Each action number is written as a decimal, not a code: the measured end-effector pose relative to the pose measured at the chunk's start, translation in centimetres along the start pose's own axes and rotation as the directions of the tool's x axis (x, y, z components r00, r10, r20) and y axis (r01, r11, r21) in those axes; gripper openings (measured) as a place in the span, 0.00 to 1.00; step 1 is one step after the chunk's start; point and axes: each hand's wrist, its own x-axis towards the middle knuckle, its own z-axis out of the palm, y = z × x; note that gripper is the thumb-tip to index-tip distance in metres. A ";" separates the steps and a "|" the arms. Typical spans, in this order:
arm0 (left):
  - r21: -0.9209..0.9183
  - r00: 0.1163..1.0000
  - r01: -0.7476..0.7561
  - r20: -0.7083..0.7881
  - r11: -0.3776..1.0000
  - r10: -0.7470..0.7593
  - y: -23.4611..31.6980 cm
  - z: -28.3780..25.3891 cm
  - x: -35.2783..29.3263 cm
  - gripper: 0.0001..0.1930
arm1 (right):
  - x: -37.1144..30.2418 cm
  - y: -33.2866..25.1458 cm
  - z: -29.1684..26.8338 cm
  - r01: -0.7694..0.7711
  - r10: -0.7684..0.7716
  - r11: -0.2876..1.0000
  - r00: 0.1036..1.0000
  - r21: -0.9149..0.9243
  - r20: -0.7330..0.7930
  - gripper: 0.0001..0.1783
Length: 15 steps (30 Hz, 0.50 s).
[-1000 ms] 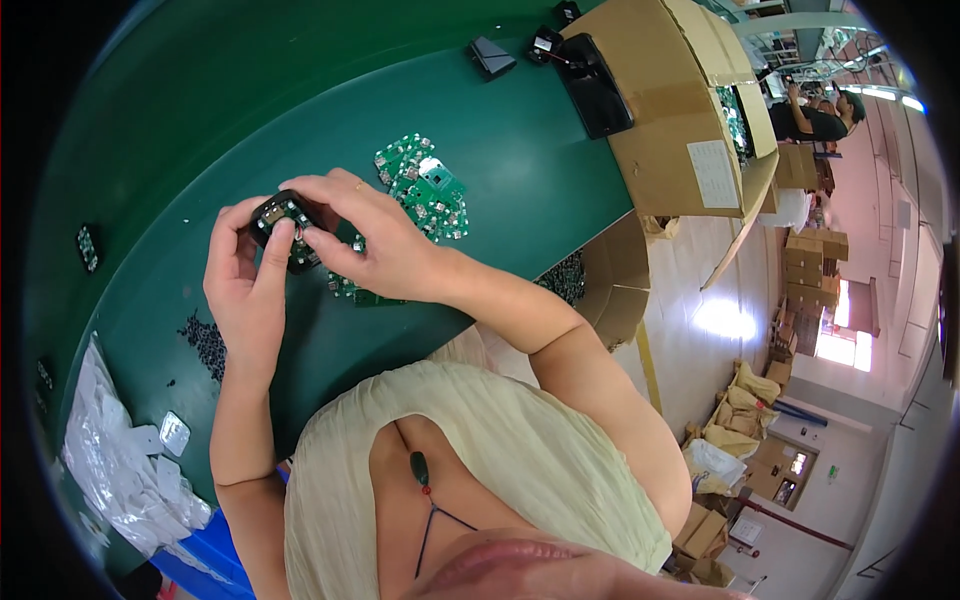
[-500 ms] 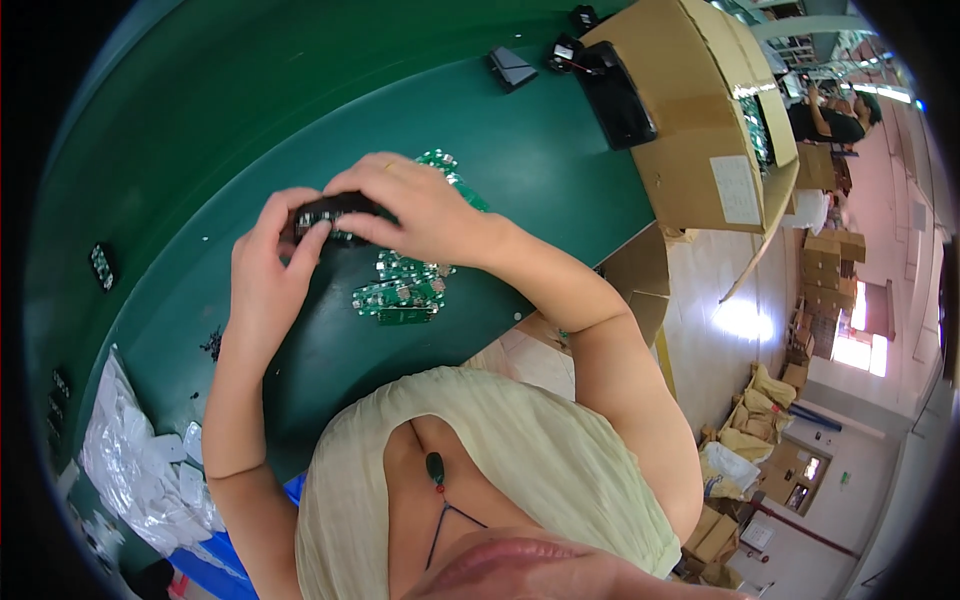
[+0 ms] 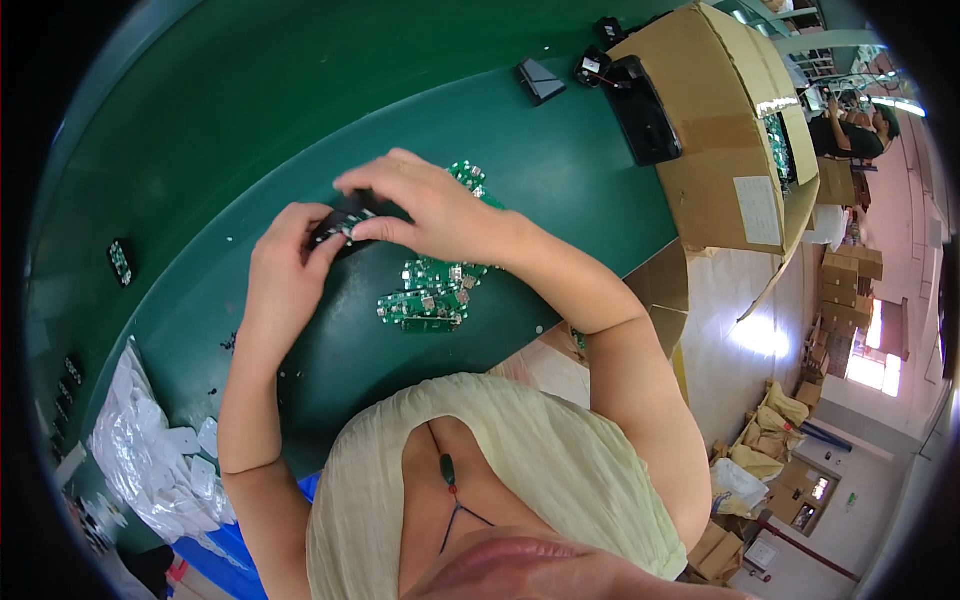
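A small black plastic casing [image 3: 346, 216] with a circuit board inside is held above the green table, blurred by motion. My left hand [image 3: 287, 262] pinches its left end between thumb and fingers. My right hand [image 3: 425, 208] is at its right end, the thumb against the near edge and the fingers arched over the far side. Part of the casing is hidden by the fingers. Just right of it, partly under my right wrist, lies a pile of green circuit boards [image 3: 428, 300].
A large cardboard box [image 3: 705, 130] stands at the far right, with a black tray [image 3: 642, 110] and a dark grey wedge-shaped part [image 3: 541, 80] beside it. Clear plastic bags [image 3: 155, 450] lie at the near left. A filled casing [image 3: 120, 262] sits at the left. Another person works far right.
My right fingers have lifted a little from the casing's top, and the casing has tilted. The whole view has shifted slightly, so the table things appear further right and lower.
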 end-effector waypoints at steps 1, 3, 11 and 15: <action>-0.237 0.990 0.139 0.016 0.961 -0.139 -1.1 -0.2 0.6 0.10 | 0.4 0.6 -0.3 -0.005 0.007 0.999 0.998 0.040 -0.056 0.25; -0.499 0.961 0.237 -0.004 0.833 -0.276 -3.7 -1.8 2.6 0.10 | 2.1 2.4 -1.8 -0.098 0.096 0.995 0.986 -0.009 -0.138 0.23; -0.443 0.797 0.426 -0.228 0.789 -0.559 -9.1 -5.7 7.2 0.16 | 10.4 19.7 -8.6 -0.605 0.215 0.647 0.728 -0.464 -0.651 0.23; -0.237 0.819 0.470 -0.242 0.850 -0.520 -10.3 -6.0 7.6 0.19 | 12.4 23.4 -11.3 -0.729 0.341 0.496 0.663 -0.471 -0.667 0.24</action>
